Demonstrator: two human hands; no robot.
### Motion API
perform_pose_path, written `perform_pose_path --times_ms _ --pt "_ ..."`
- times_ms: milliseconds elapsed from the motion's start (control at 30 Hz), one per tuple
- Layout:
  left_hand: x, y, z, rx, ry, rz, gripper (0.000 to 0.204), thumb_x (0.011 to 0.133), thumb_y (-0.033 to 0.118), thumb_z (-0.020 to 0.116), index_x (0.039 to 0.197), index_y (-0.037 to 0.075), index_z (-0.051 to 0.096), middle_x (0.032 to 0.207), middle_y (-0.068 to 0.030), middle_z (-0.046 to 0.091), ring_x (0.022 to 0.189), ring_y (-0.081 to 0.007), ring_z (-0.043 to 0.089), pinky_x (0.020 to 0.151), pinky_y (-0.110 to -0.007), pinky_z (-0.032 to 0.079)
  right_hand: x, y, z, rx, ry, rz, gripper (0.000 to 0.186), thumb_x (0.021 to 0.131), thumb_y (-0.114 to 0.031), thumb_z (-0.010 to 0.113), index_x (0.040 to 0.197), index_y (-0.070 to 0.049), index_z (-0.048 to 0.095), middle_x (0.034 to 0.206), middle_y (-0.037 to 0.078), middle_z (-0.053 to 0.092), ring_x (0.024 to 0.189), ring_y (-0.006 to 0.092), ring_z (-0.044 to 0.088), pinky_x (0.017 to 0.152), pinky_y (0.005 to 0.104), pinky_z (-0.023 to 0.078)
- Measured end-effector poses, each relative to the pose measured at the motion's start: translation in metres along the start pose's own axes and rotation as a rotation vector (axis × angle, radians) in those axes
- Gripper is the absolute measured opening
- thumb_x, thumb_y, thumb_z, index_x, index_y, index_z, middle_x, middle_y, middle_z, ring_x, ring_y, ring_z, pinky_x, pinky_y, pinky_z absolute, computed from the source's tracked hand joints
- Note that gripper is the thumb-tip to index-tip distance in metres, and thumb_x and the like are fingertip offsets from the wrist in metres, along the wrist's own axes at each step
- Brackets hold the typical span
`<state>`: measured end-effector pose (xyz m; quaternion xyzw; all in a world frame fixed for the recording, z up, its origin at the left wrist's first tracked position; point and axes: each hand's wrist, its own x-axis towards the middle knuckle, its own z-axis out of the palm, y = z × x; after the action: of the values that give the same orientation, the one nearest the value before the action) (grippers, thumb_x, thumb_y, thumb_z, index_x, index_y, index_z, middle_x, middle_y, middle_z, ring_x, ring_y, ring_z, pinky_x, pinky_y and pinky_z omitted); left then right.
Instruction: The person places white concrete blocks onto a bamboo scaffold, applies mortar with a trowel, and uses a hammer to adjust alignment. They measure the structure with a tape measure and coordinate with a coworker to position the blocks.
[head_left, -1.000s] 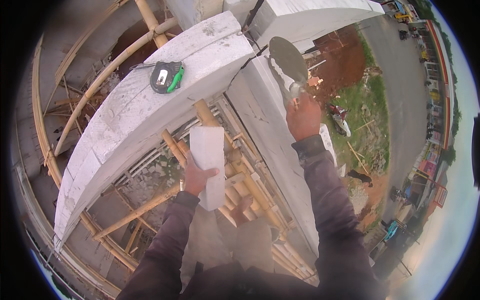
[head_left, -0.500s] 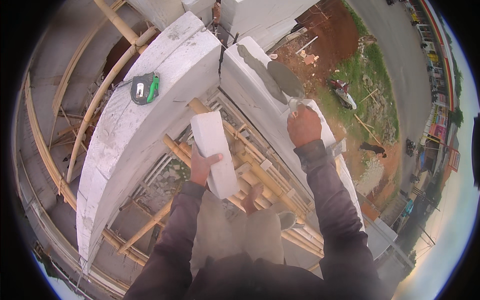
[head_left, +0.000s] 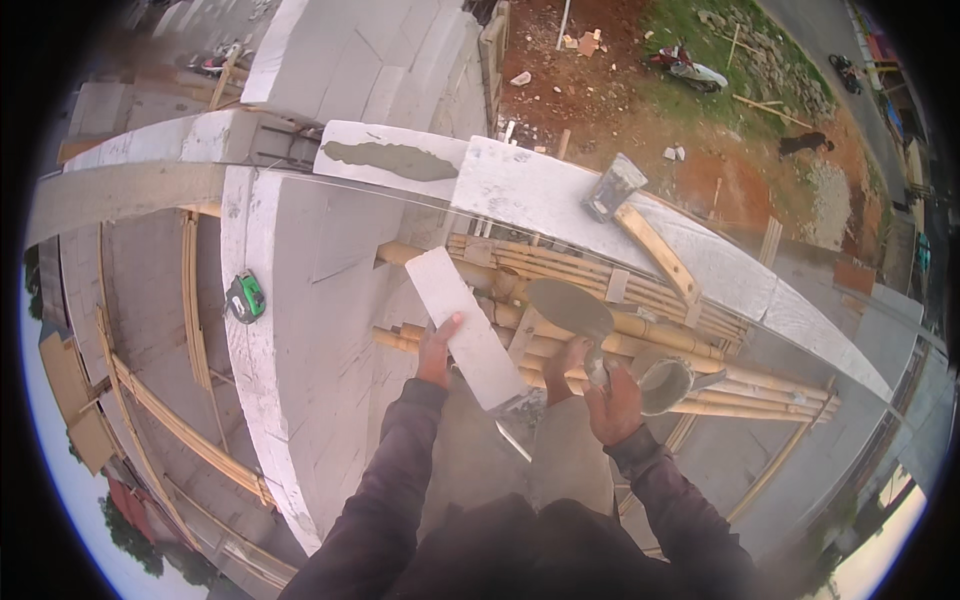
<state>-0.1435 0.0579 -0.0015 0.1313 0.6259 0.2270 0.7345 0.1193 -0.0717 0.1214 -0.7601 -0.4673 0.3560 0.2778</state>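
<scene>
My left hand (head_left: 437,352) is closed round a slim white lightweight concrete block (head_left: 468,325), held tilted above the scaffold. A pointing trowel with a rounded blade (head_left: 568,306) is gripped by its handle in my right hand (head_left: 614,408); grey mortar coats the blade. Just right of that hand is a mortar-smeared bucket (head_left: 664,386). Ahead, a strip of wet mortar (head_left: 392,160) lies along the white block wall (head_left: 520,182). On the same wall's top rests a hammer (head_left: 645,235) with a wooden handle, its head caked grey.
A green and black tape measure (head_left: 245,297) sits on the left wall's top (head_left: 252,230). Bamboo poles (head_left: 660,328) form the scaffold under me, where my bare foot shows. Beyond the right-hand wall, far below, are red soil and grass with a parked motorcycle (head_left: 690,70).
My right hand has brought the trowel from the wall's mortar strip back to beside the bucket. The left hand still holds the block. My view has turned, bringing the hammer and bucket into fuller sight.
</scene>
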Motion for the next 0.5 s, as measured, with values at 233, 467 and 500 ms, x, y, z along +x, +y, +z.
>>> perform_pose_path --times_ms 233,467,500 --pt "0.019 -0.078 0.084 0.309 -0.111 -0.293 0.062 0.087 0.033 0.072 0.136 0.003 0.050 0.127 -0.0104 0.058 0.117 -0.0241 0.058 0.100 -0.040 0.047 -0.186 0.227 -0.013 -0.154 0.225 0.882 0.033 0.086 -0.022 0.066 0.109 -0.002 0.053 0.093 0.026 0.064 0.089 0.0456 0.063 0.074 0.0517 0.050" --pt "0.048 -0.154 0.136 0.694 -0.177 -0.428 0.060 0.088 0.027 0.070 0.138 0.002 0.048 0.130 -0.0099 0.056 0.120 -0.0245 0.055 0.103 -0.039 0.044 -0.220 0.479 0.005 -0.285 0.176 1.427 0.025 0.090 -0.018 0.054 0.110 -0.004 0.060 0.108 0.022 0.067 0.100 0.0408 0.067 0.085 0.0502 0.054" --pt "0.056 -0.164 0.139 0.763 -0.201 -0.395 0.061 0.088 0.029 0.069 0.138 0.001 0.048 0.130 -0.0103 0.056 0.119 -0.0247 0.056 0.102 -0.039 0.046 -0.215 0.512 0.009 -0.307 0.198 1.424 0.025 0.090 -0.017 0.054 0.109 -0.003 0.060 0.108 0.022 0.067 0.098 0.0397 0.068 0.083 0.0491 0.055"
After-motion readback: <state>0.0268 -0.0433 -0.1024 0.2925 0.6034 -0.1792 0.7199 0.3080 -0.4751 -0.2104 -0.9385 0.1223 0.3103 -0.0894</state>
